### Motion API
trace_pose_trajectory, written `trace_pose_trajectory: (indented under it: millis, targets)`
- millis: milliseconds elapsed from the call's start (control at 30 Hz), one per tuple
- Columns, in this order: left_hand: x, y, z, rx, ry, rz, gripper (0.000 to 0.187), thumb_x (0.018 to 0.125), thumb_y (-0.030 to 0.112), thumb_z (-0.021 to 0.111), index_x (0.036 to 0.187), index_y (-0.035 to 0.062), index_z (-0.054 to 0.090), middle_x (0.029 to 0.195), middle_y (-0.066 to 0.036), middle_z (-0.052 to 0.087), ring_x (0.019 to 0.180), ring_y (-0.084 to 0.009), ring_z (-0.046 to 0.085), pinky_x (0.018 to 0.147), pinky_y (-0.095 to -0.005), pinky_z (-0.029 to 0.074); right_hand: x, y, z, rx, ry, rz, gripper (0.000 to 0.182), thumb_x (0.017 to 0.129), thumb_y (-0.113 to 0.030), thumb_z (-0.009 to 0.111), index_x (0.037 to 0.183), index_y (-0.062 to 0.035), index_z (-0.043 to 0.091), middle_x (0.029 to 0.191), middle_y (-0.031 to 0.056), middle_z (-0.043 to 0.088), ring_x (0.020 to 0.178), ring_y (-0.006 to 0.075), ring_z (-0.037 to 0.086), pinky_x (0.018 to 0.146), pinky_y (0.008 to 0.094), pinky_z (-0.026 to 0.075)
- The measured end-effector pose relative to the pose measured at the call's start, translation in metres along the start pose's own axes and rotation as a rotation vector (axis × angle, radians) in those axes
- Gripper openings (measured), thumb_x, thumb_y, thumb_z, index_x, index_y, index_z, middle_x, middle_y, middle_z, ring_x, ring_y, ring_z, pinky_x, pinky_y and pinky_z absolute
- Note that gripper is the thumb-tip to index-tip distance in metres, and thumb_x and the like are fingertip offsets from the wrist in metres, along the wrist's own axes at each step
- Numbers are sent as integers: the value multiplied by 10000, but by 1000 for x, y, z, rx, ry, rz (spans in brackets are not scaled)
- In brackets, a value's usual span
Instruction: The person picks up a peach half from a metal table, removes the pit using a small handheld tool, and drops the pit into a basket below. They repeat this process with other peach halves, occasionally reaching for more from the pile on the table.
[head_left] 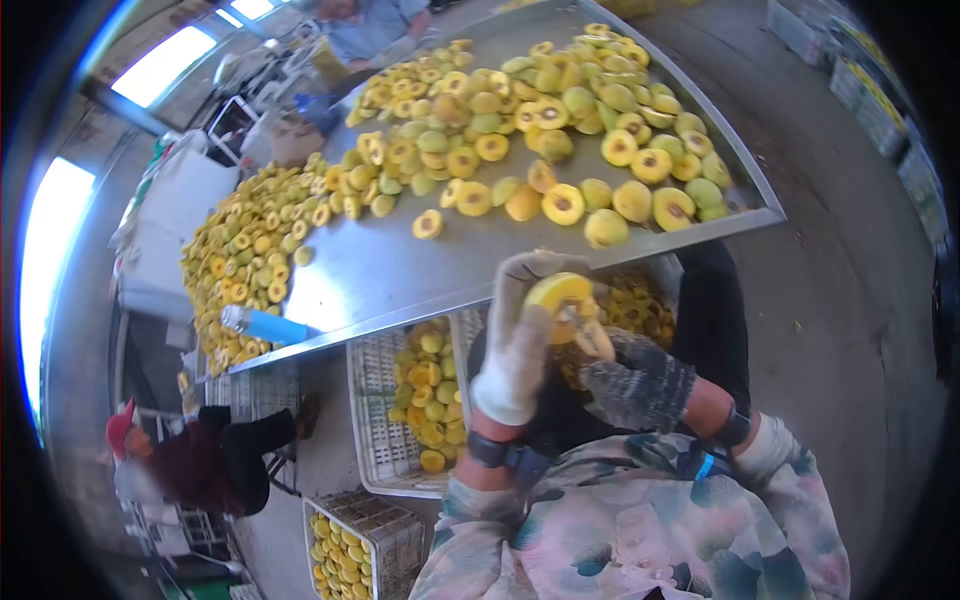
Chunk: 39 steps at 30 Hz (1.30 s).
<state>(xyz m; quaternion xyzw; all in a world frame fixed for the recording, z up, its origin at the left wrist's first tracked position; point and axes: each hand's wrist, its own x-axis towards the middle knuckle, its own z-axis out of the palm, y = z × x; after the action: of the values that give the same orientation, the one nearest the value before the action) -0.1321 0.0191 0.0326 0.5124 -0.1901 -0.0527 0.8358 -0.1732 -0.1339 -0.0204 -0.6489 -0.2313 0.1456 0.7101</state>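
My left hand (512,345), in a white glove, grips a halved yellow peach (556,293) above my lap, its cut face turned toward my right side. My right hand (640,382), in a dark grey knitted glove, is closed around a small pitting tool (598,340) with a pale handle. The tool's metal end meets the middle of the peach half; its exact shape is blurred. Just beyond my hands, many peach halves (562,204) lie on a metal table (400,270), several with the pit area showing.
Below the table edge stand a white crate (365,430) of peach halves and another crate (390,540). A container of darker pieces (640,300) sits beneath my hands. A blue bottle (270,326) lies at the table's edge. Co-workers (190,465) (370,30) sit left and opposite.
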Motion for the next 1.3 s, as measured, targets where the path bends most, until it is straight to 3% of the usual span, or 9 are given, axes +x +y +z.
trace_pose_trajectory:
  millis: [133,300,367,567,700,767,900,1067,1300]
  targets:
    - [9,10,1,337,145,-170,291,929,252,511,1038,-16,539,924,-124,636,776,-160,604,690,-265,490,6,-30,8,584,7,461,191,904,-112,550,1080,-37,551,931,35,608,820,133,594,650,256,496]
    - [4,4,11,196,263,-266,224,913,195,554,944,-19,613,883,-108,659,746,-132,602,628,-253,488,-12,10,1,979,-233,297,274,956,-196,462,1174,-44,530,1002,66,612,851,165,602,710,258,504]
    - [2,3,14,195,220,-236,299,932,267,506,941,-20,593,877,-136,650,690,-162,601,594,-256,490,-10,11,-4,1581,-194,809,272,926,-230,516,1126,-48,541,956,60,604,830,170,598,680,248,497]
    - [-1,-32,15,-266,112,-53,472,958,423,377,961,-17,549,901,-159,620,712,-225,625,615,-289,498,-25,34,19,1696,-267,412,296,920,-176,529,1174,-24,523,999,72,625,844,154,622,647,253,521]
    - [-6,-54,-33,816,330,257,239,922,224,488,959,4,573,879,-105,637,721,-189,634,646,-286,520,-28,40,0,1720,-319,347,290,897,-203,571,1130,-30,546,961,65,627,820,164,623,643,251,515]
    - [-21,-22,-40,16,507,-140,193,900,167,534,945,-14,583,864,-94,644,699,-180,628,602,-264,523,-34,56,-21,1319,20,598,311,875,-236,596,1112,-39,549,891,69,617,734,179,612,598,276,506]
    - [-58,15,-101,462,512,-322,232,863,187,609,968,-20,613,832,-92,651,695,-188,627,633,-267,528,-29,97,-27,613,185,981,262,875,-246,557,1067,-68,577,770,68,593,602,184,559,516,324,455]
    - [-72,56,-189,1983,320,-389,477,767,300,693,1135,25,562,1176,-193,538,1034,-325,567,889,-376,461,-39,145,-29,564,185,952,272,862,-315,550,955,-66,605,687,45,577,550,180,533,469,321,413]
    - [58,44,-229,1865,680,-379,640,813,453,594,1311,81,439,1369,-229,366,1172,-406,455,970,-431,392,-37,123,-28,595,298,954,223,905,-270,519,928,-65,603,663,21,557,564,146,541,488,298,425]
